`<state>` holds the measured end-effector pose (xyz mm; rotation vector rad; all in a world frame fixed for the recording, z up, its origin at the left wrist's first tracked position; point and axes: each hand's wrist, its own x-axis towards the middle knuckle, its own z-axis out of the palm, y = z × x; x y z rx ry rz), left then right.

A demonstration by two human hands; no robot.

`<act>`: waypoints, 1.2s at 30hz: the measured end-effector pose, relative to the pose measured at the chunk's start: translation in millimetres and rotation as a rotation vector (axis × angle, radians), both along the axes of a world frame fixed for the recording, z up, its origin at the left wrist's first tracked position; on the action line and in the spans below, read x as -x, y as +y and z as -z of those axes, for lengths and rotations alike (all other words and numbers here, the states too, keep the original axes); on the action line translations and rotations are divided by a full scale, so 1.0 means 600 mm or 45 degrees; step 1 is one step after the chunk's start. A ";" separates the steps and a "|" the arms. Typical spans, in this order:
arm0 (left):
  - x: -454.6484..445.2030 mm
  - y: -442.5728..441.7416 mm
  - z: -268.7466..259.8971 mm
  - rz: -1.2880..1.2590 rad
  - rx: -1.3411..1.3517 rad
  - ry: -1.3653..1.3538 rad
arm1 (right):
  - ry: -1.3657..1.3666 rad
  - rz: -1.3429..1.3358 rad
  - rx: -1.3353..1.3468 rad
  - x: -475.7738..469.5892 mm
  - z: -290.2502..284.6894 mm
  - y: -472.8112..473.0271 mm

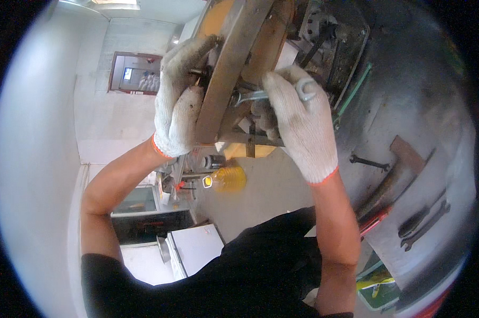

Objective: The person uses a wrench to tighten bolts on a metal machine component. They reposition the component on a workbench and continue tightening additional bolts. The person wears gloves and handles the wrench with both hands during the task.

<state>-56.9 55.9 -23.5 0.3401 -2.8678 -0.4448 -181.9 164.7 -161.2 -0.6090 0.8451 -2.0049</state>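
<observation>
My right hand (303,115), in a white knit glove with an orange cuff, grips a shiny combination wrench (255,95). The wrench's ring end shows by my fingers, and its other end reaches a dark fastener beside a rusty metal beam (227,75). How well it seats there cannot be made out. On the beam's other side is my left hand (178,99), gloved alike, its fingers and thumb around a dark bolt-like part (199,72). Whether those fingers press on that part is unclear. Another dirty glove-like shape (265,119) lies partly hidden behind the wrench.
On the grey surface at right lie an open-ended wrench (369,162), a hammer (407,154), another wrench (424,228) and a dark-handled tool (414,222). A yellow-liquid jug (229,179) stands below the beam. Dark machinery (323,43) and a green strip (355,91) are beyond my right hand.
</observation>
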 end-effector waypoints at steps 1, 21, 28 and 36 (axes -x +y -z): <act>-0.002 0.000 0.002 -0.020 -0.002 0.001 | -0.013 0.024 -0.010 0.002 0.000 -0.003; 0.034 0.031 0.003 -0.564 -0.240 0.320 | -0.018 0.483 0.152 -0.076 0.009 -0.008; 0.037 0.073 0.009 -0.152 -0.091 0.249 | 0.107 0.588 0.088 -0.079 0.003 0.002; 0.033 0.052 0.000 -0.155 -0.184 0.210 | 0.153 0.512 0.139 -0.047 0.005 -0.002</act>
